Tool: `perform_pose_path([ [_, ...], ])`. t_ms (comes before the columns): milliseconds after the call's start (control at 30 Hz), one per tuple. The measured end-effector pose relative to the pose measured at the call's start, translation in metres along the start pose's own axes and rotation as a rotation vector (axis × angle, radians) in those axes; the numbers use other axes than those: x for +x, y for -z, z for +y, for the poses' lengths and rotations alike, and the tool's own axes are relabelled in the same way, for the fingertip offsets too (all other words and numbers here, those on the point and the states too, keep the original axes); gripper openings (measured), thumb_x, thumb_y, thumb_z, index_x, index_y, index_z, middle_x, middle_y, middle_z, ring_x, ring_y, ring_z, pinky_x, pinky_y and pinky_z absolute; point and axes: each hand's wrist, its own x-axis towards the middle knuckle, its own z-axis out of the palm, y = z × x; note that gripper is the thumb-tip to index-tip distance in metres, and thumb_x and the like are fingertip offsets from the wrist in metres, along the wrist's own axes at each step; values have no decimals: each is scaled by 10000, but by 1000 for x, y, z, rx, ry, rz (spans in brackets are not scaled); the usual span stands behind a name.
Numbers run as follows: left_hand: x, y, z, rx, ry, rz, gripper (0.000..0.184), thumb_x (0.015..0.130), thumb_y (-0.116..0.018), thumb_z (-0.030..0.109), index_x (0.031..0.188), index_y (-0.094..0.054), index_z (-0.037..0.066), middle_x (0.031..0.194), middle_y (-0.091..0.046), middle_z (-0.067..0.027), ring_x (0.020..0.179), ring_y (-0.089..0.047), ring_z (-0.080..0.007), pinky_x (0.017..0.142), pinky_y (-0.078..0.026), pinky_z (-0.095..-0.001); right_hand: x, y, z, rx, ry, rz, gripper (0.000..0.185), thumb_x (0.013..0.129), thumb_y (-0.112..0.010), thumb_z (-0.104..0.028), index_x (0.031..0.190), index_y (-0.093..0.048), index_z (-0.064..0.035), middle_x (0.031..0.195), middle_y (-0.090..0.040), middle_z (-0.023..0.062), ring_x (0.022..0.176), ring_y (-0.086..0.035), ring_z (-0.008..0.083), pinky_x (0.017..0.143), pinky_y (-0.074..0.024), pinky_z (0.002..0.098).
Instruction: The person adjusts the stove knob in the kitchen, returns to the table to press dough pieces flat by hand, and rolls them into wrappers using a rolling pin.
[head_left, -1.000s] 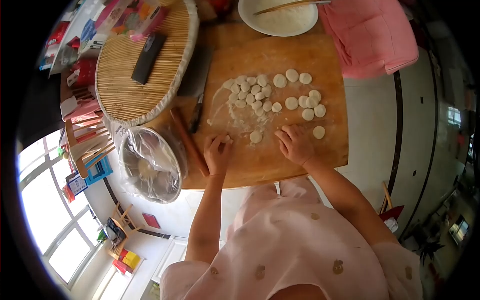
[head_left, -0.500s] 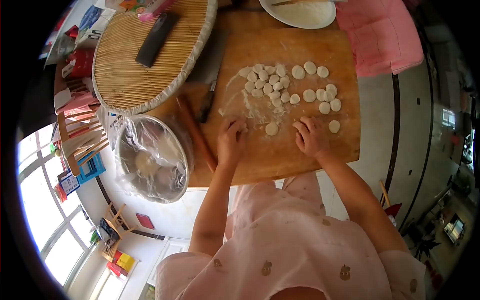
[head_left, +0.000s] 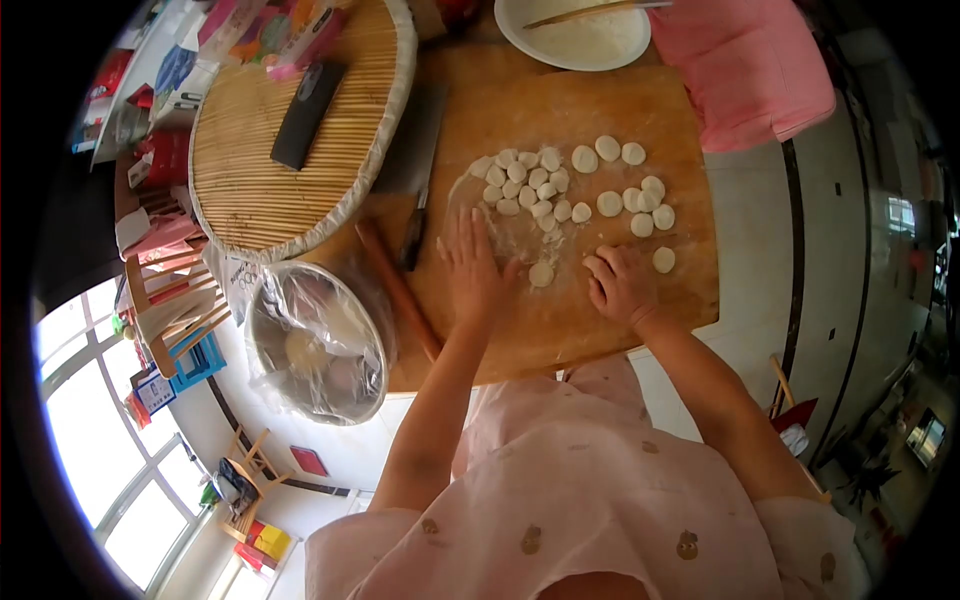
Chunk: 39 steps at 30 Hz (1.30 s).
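My left hand [head_left: 478,268] lies palm down on the wooden board [head_left: 520,110], fingers stretched out; whatever is under the palm is hidden. Just right of it sits a single round dough piece [head_left: 541,274]. My right hand [head_left: 622,282] rests on the board with curled fingers, and what it may hold is too small to make out. Beyond the hands lies a floury cluster of small dough pieces [head_left: 515,172]. Flattened dough rounds [head_left: 609,204] are spread to its right, and one more [head_left: 663,260] is beside my right hand.
A rolling pin [head_left: 397,291] and a cleaver [head_left: 415,225] lie left of my left hand. Farther left are a round woven tray [head_left: 240,150] bearing a dark object and a plastic-covered bowl [head_left: 378,385]. A white bowl of flour [head_left: 575,50] stands at the back, near pink cloth [head_left: 745,75].
My left hand has opened from a curled pinch and moved forward to lie flat on the board. My right hand stays curled in nearly the same place. The camera view has shifted slightly.
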Motion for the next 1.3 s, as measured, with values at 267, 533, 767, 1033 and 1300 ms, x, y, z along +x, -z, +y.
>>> perform_pose_path([
  [267, 11, -16, 5, 68, 63, -104, 1038, 854, -672, 560, 1584, -231, -33, 1685, -155, -223, 1563, -152, -359, 1233, -65, -601, 6, 5, 3, 1, 17, -35, 351, 815, -679, -154, 1157, -609, -123, 1149, -555, 69, 980, -572, 278, 860, -466, 453],
  [533, -34, -17, 50, -1037, 443, 202, 779, 874, -718, 360, 1527, -402, 77, 1547, -384, -210, 1467, -292, -437, 1216, -221, -516, 2, 10, -2, -24, 12, 13, 397, 826, -668, -168, 1214, -612, -107, 1185, -553, 76, 1011, -563, 277, 901, -470, 438],
  [767, -6, -7, 24, -623, 0, -108, 267, 782, -784, 91, 1035, -699, 74, 1086, -608, -149, 1038, -590, -356, 908, -486, -444, 3, 6, -3, -10, -3, 15, 365, 823, -662, -160, 1181, -626, -100, 1163, -552, 79, 1018, -562, 282, 905, -459, 440],
  [1033, 11, 15, 1, -451, 178, 64, 413, 783, -792, 92, 1167, -641, 98, 1028, -587, -142, 1008, -572, -354, 863, -487, -462, 3, 6, -1, 14, 13, 21, 329, 834, -650, -138, 1159, -615, -96, 1139, -544, 106, 981, -564, 319, 880, -456, 470],
  [1300, 46, 2, 28, -459, 94, 40, 452, 795, -793, 109, 1208, -609, 93, 1076, -578, -141, 1053, -553, -367, 895, -474, -466, 2, 3, -1, 2, 12, 22, 328, 838, -653, -156, 1159, -604, -108, 1141, -544, 104, 979, -556, 314, 905, -452, 472],
])
